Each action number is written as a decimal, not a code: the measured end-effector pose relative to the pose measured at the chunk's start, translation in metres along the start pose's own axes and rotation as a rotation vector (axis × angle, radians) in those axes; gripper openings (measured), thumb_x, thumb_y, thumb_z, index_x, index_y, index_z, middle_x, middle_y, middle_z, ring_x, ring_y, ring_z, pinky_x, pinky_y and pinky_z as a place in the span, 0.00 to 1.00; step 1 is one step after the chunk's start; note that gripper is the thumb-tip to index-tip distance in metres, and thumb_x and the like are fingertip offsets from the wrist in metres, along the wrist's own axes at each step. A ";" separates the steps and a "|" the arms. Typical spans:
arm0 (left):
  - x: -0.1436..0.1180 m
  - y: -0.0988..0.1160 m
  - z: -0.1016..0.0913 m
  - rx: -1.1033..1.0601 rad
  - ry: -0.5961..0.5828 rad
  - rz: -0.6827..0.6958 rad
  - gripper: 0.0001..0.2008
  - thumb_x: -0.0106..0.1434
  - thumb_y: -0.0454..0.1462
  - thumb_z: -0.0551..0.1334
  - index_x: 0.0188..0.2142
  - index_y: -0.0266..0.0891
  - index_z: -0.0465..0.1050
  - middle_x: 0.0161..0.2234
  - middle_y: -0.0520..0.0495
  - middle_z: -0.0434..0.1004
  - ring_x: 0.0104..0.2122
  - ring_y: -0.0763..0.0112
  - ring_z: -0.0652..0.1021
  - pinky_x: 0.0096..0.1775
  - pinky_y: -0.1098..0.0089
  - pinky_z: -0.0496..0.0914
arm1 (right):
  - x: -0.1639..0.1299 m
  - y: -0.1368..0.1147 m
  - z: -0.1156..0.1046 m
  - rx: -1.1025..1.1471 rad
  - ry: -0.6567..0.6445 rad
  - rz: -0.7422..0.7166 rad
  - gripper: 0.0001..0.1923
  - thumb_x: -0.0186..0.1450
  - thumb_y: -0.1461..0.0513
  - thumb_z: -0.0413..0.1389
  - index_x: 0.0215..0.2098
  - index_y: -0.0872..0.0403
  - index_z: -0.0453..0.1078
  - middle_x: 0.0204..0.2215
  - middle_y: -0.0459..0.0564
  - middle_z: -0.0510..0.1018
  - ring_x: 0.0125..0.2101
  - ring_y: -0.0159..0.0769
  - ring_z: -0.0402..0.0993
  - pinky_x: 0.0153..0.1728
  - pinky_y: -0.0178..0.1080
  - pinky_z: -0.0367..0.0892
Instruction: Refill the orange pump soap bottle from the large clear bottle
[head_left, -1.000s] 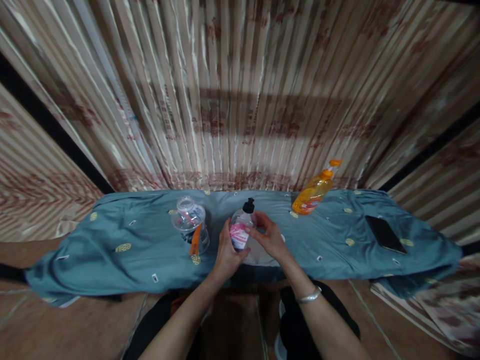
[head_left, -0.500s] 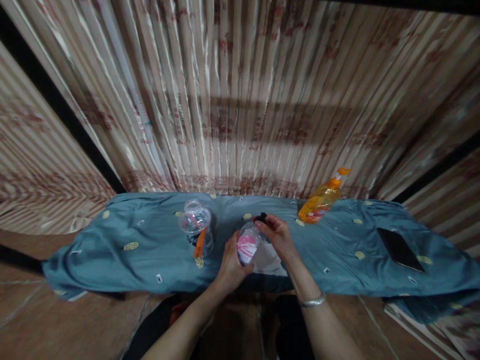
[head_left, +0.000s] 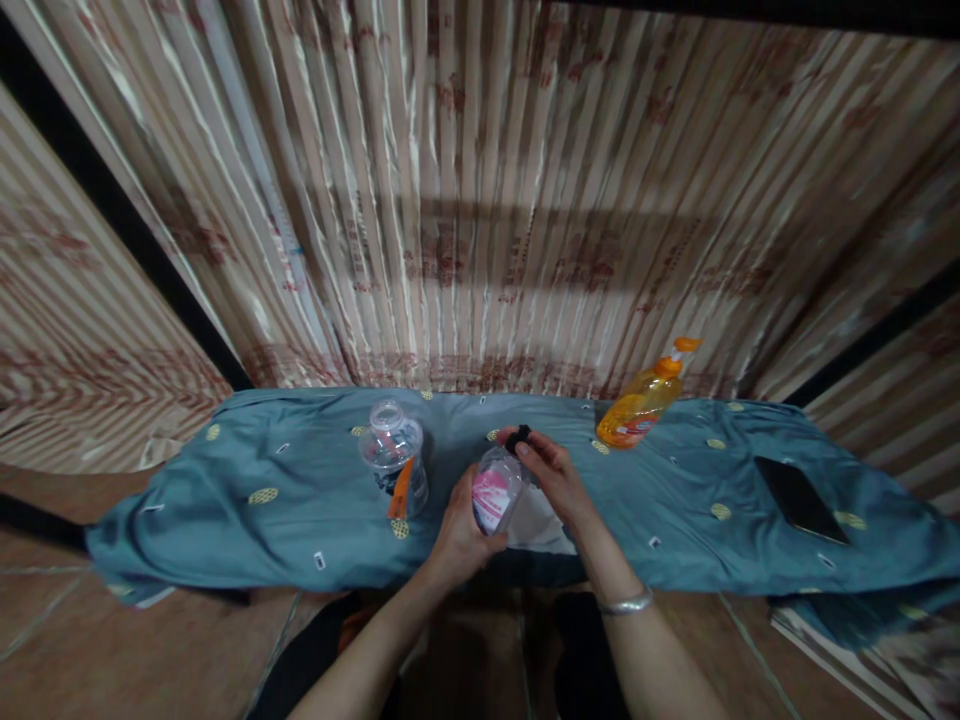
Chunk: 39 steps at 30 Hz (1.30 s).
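My left hand (head_left: 461,528) is wrapped around a clear plastic bottle (head_left: 495,492) with a pink and white label, tilted above the bench. At the bottle's top, my right hand (head_left: 553,472) pinches a small black cap-like piece (head_left: 516,438); whether it is joined to the bottle I cannot tell. Under and beside the bottle lies a white sheet (head_left: 541,525), partly hidden by my hands. To the left stands a clear plastic cup (head_left: 390,465) with an orange strip on its side and a clear rounded piece on top.
A teal patterned cloth (head_left: 307,520) covers the long bench. An orange pump bottle (head_left: 637,408) stands at the back right, and a dark flat phone-like slab (head_left: 801,498) lies farther right. Behind hangs a striped curtain (head_left: 480,220), with dark frame bars (head_left: 150,240) at the sides.
My right fingers and the black piece have shifted slightly left, over the bottle's top. The bottle has turned a little in my left hand.
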<state>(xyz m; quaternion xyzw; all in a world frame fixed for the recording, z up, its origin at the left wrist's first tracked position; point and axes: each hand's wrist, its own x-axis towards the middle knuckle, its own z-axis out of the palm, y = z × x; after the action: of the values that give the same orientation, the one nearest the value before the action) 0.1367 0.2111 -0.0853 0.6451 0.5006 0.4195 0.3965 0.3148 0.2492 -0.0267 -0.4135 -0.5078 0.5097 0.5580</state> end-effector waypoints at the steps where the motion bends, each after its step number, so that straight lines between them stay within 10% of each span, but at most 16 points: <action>1: 0.001 0.001 -0.001 0.006 0.001 0.003 0.48 0.43 0.33 0.73 0.66 0.38 0.64 0.63 0.34 0.74 0.64 0.41 0.74 0.67 0.42 0.65 | 0.001 0.001 -0.001 0.004 0.012 -0.008 0.29 0.52 0.39 0.74 0.44 0.46 0.82 0.45 0.52 0.88 0.49 0.49 0.84 0.51 0.46 0.77; 7: 0.002 0.004 -0.002 0.022 -0.001 0.017 0.47 0.44 0.33 0.72 0.65 0.38 0.65 0.63 0.34 0.75 0.64 0.41 0.74 0.67 0.42 0.64 | 0.006 0.007 -0.004 0.013 0.091 0.006 0.27 0.45 0.40 0.77 0.32 0.45 0.78 0.44 0.49 0.89 0.46 0.48 0.84 0.50 0.49 0.78; 39: 0.002 -0.007 -0.006 0.077 0.057 0.041 0.46 0.45 0.34 0.70 0.66 0.37 0.63 0.65 0.32 0.73 0.65 0.40 0.73 0.67 0.42 0.64 | 0.015 0.015 -0.016 0.032 0.109 0.017 0.33 0.42 0.42 0.79 0.41 0.45 0.80 0.46 0.51 0.87 0.53 0.50 0.81 0.56 0.51 0.76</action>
<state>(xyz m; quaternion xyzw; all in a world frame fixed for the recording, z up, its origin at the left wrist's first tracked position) 0.1291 0.2152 -0.0897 0.6578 0.5142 0.4262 0.3482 0.3281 0.2668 -0.0411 -0.4360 -0.4648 0.4991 0.5872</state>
